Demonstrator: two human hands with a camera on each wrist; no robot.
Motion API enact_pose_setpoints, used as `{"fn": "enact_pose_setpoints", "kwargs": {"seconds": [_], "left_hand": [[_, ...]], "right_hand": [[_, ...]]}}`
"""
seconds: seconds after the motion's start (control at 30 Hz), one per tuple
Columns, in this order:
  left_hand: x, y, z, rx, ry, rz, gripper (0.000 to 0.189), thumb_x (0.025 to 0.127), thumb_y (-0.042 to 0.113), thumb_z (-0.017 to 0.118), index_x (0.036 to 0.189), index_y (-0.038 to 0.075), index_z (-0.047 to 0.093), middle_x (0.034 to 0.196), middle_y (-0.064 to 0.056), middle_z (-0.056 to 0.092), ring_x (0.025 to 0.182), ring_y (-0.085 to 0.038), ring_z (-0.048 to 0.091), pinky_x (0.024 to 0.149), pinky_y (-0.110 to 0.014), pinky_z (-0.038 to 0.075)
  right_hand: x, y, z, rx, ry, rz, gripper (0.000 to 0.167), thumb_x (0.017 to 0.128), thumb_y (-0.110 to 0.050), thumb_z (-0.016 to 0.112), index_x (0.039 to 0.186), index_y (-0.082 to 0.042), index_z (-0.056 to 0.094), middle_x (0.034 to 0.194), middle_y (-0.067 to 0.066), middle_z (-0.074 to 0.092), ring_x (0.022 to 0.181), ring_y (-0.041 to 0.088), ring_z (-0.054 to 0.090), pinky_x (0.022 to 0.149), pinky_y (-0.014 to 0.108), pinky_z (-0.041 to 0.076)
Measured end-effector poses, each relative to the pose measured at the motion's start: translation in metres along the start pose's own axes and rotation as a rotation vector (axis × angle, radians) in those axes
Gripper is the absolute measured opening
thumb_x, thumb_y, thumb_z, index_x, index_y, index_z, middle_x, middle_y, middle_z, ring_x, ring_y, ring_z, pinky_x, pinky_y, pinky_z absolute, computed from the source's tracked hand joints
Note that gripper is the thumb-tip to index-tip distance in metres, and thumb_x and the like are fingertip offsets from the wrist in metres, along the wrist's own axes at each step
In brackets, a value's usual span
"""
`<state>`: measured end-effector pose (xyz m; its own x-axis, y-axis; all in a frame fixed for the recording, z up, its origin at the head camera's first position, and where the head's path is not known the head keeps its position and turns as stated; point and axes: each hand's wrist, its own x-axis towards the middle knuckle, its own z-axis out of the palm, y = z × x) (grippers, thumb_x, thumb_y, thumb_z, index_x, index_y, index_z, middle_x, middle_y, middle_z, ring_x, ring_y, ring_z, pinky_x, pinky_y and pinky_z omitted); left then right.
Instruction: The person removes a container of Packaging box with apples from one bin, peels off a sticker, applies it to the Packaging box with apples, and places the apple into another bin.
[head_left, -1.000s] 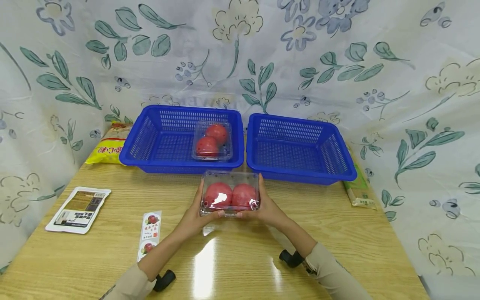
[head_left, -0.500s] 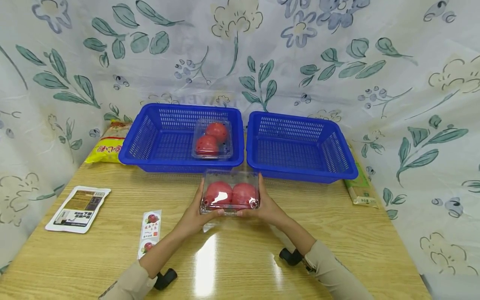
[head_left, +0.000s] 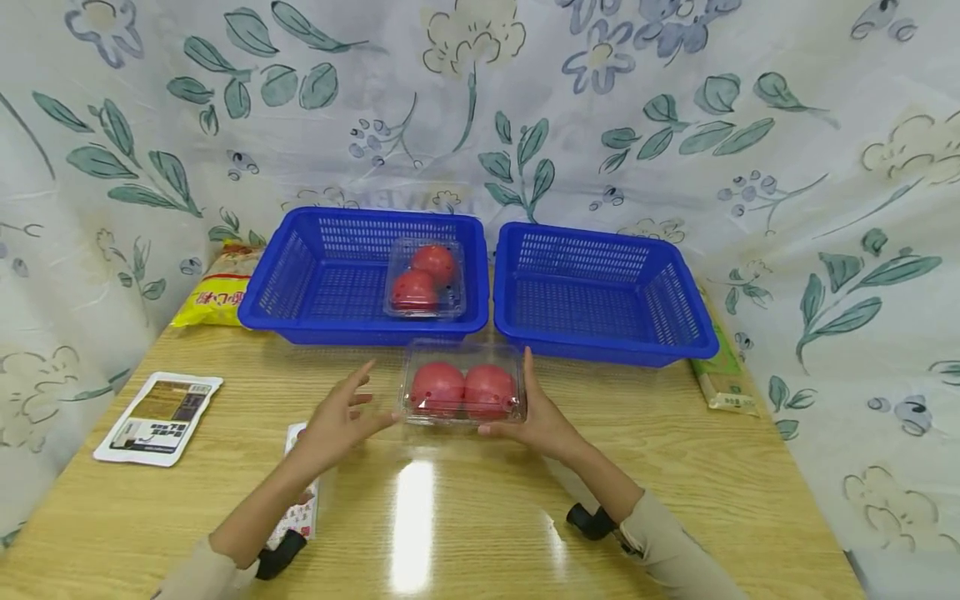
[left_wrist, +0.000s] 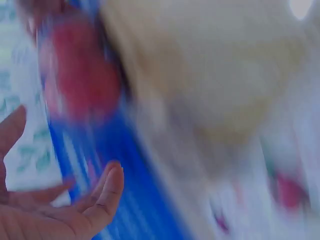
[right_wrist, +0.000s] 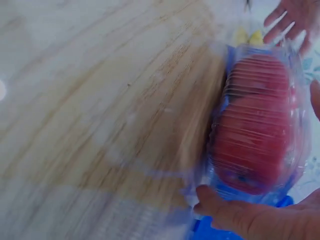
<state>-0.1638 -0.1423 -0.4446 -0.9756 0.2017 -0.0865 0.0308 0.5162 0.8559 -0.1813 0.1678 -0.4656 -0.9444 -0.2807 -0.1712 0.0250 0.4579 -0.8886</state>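
A clear plastic clamshell box (head_left: 463, 392) with two round red fruits side by side sits in front of the blue baskets. My right hand (head_left: 546, 423) holds its right end, thumb along the near edge and fingers along the side; the right wrist view shows the thumb (right_wrist: 220, 206) at the box's corner. My left hand (head_left: 335, 427) is off to the left of the box, fingers spread and holding nothing, with the thumb tip close to the box's near left corner. Beneath the left wrist, a sticker strip (head_left: 298, 518) printed with red fruit is partly covered.
The left blue basket (head_left: 330, 329) contains another clamshell of red fruit (head_left: 425, 279). Beside it stands a second blue basket (head_left: 600, 342). A yellow bag (head_left: 213, 296), a white flat packet (head_left: 156, 418) and a green-and-tan packet (head_left: 726, 385) lie around the table's sides.
My left hand has let go of the box and moved left, over the sticker strip. The box has tipped slightly and its lid glare has faded; my right hand stays at its end.
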Motion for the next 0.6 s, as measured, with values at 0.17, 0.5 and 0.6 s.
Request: {"fn": "enact_pose_setpoints", "kwargs": {"seconds": [0.17, 0.5, 0.6], "left_hand": [[-0.01, -0.025, -0.056, 0.357, -0.023, -0.004, 0.074, 0.089, 0.034, 0.074, 0.143, -0.007, 0.045, 0.128, -0.034, 0.057, 0.116, -0.051, 0.054, 0.087, -0.061, 0.048], [-0.011, -0.061, -0.078, 0.608, -0.132, -0.011, 0.083, 0.065, 0.035, 0.092, 0.132, 0.002, 0.055, 0.11, -0.028, 0.053, 0.095, -0.041, 0.053, 0.067, -0.048, 0.049], [-0.014, -0.063, -0.076, 0.604, -0.115, 0.001, 0.074, 0.064, 0.032, 0.093, 0.123, 0.004, 0.057, 0.108, -0.024, 0.052, 0.094, -0.038, 0.051, 0.068, -0.047, 0.048]], "right_hand": [[-0.009, -0.006, -0.002, -0.08, 0.071, -0.048, 0.13, 0.077, -0.047, 0.083, 0.156, -0.031, -0.018, 0.166, 0.011, -0.004, 0.151, 0.038, 0.009, 0.117, 0.058, 0.02], [-0.025, -0.022, 0.0, -0.201, 0.296, -0.101, 0.116, 0.083, -0.05, 0.077, 0.16, -0.029, -0.007, 0.167, 0.012, -0.003, 0.153, 0.037, 0.0, 0.114, 0.069, 0.016], [-0.026, -0.027, 0.007, -0.202, 0.334, -0.164, 0.11, 0.085, -0.043, 0.078, 0.161, -0.025, 0.0, 0.166, 0.016, 0.001, 0.152, 0.039, 0.005, 0.113, 0.069, 0.02]]}}
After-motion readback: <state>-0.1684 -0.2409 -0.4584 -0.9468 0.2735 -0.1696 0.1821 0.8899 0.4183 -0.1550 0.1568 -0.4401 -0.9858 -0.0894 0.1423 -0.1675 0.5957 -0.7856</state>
